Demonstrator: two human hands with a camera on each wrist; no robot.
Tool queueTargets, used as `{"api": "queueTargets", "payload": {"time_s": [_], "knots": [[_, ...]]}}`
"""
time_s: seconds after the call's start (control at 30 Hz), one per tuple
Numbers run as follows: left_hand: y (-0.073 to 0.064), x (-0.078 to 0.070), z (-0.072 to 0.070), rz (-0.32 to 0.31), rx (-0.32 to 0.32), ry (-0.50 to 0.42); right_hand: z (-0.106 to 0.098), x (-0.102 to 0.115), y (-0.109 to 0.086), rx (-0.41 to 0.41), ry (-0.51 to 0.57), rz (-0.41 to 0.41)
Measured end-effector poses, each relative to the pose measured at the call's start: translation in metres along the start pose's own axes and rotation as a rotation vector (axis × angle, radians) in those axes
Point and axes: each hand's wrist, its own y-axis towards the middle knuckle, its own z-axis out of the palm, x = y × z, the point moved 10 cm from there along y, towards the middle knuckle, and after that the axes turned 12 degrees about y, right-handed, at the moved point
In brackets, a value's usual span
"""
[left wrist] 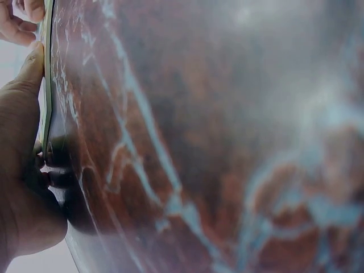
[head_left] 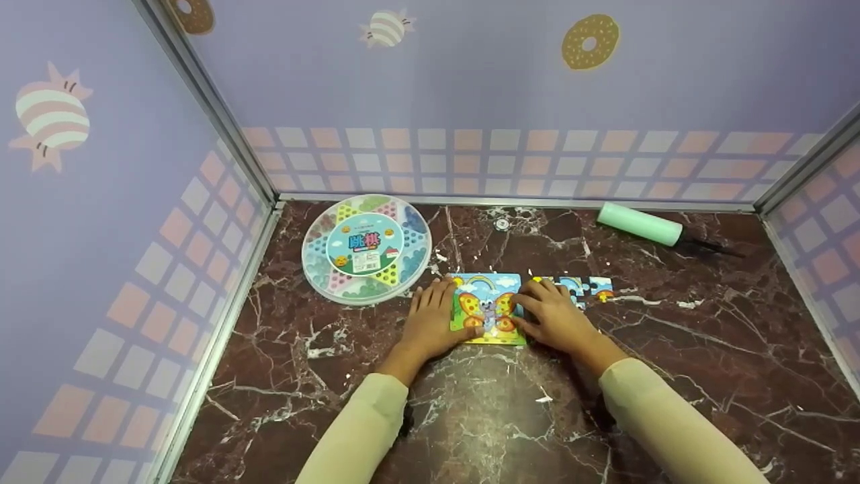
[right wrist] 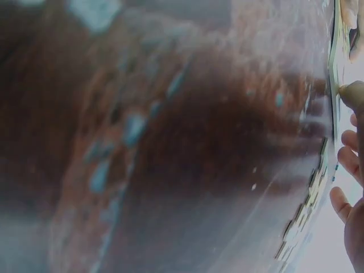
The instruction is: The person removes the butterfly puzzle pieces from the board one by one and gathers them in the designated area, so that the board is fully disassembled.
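A square butterfly jigsaw puzzle (head_left: 490, 306) lies flat on the marbled table in the head view. My left hand (head_left: 430, 321) rests at its left side, fingers extended along that edge and thumb lying over the lower part of the picture. On the opposite side, my right hand (head_left: 556, 317) touches the right edge with thumb and index finger, the other fingers bent and spread apart. Loose puzzle pieces (head_left: 600, 288) lie just beyond the right hand, which partly covers them. Both wrist views show the thumbs touching the puzzle's thin edge; its picture is hidden there.
A round, clear-lidded Chinese checkers box (head_left: 366, 282) stands at the back left. At the back right lies a pale green cylinder (head_left: 638, 224) with a dark thin end. A small round metallic object (head_left: 502, 224) sits near the back wall. Patterned panels enclose the table (head_left: 282, 403).
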Motion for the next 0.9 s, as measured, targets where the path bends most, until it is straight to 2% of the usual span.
{"api": "queueTargets", "payload": {"time_s": [0.27,0.5,0.73,0.9], "knots": [[-0.002,-0.002,-0.002,-0.011,0.010,-0.019,0.002,0.002,0.005,-0.028,0.023,0.044],[-0.005,-0.004,-0.007,-0.014,0.006,-0.009,0.006,0.001,0.011,-0.008,0.030,0.099],[-0.002,-0.001,-0.001,-0.007,0.001,-0.026,0.012,0.002,0.015,0.029,0.000,0.149],[-0.001,0.000,-0.001,0.001,-0.013,-0.033,0.014,0.005,0.017,0.030,-0.007,0.148]]}}
